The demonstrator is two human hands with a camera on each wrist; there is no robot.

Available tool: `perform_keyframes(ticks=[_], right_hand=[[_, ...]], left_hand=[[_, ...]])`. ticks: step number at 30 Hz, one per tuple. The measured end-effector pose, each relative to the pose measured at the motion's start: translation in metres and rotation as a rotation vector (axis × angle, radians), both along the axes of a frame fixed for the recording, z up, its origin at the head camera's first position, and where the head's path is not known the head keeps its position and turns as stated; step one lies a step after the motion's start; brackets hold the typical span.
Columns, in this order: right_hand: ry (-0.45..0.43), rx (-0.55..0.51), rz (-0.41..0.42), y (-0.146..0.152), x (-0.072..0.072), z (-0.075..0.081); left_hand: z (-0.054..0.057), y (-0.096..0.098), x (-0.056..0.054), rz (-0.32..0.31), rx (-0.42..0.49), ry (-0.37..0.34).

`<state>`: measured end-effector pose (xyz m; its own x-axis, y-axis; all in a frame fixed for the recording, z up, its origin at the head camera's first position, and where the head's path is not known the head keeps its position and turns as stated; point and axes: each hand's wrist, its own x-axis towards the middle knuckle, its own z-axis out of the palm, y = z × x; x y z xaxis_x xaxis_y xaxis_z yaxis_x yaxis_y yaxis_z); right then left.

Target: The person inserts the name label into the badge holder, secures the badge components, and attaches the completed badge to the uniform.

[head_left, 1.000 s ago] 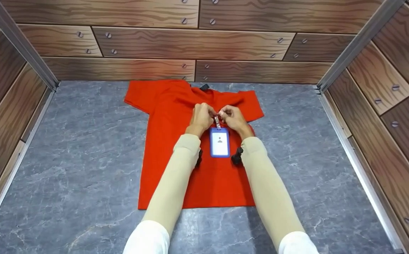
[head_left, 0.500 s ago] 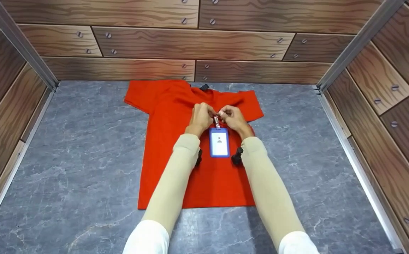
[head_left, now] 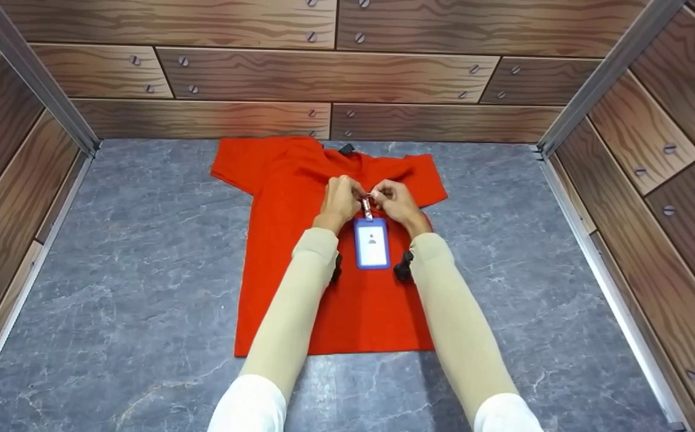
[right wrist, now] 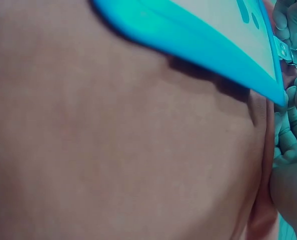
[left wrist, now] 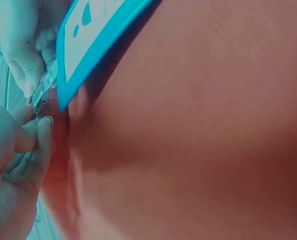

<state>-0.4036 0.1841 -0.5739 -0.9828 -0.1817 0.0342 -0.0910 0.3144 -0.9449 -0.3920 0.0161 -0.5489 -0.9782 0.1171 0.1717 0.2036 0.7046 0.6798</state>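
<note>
A red short-sleeved T-shirt lies flat on the floor. On its chest is a blue-framed ID badge, with a white card and a metal clip at its top. My left hand pinches a thin metal pin at the clip's end, seen in the left wrist view between thumb and fingertip. From the other side, my right hand pinches at the clip, its fingertips nearly meeting the left ones. Shirt cloth is bunched under the fingers. Whether the pin passes through the cloth is hidden.
A grey marbled floor surrounds the shirt. Wood-patterned panels wall it at the back and both sides, with metal strips along the edges. A small black tag shows at the shirt's collar.
The badge's upper end has shifted very slightly left, tilting it a little. Both hands keep their places on the shirt's chest.
</note>
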Motion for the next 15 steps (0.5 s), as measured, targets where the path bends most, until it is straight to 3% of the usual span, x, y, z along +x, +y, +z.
perform_keyframes(ticks=[9, 12, 15], right_hand=[[0.024, -0.020, -0.030, -0.0025, -0.0020, -0.0018], [0.083, 0.109, -0.048, -0.0013, -0.0021, -0.0010], [0.108, 0.347, -0.047, 0.0018, -0.0016, 0.0015]], left_hand=[[-0.0027, -0.0035, 0.0004, -0.025, 0.018, -0.048], [-0.0035, -0.0048, 0.0008, -0.024, -0.004, -0.094], [-0.0047, -0.0063, 0.0011, 0.005, -0.066, -0.146]])
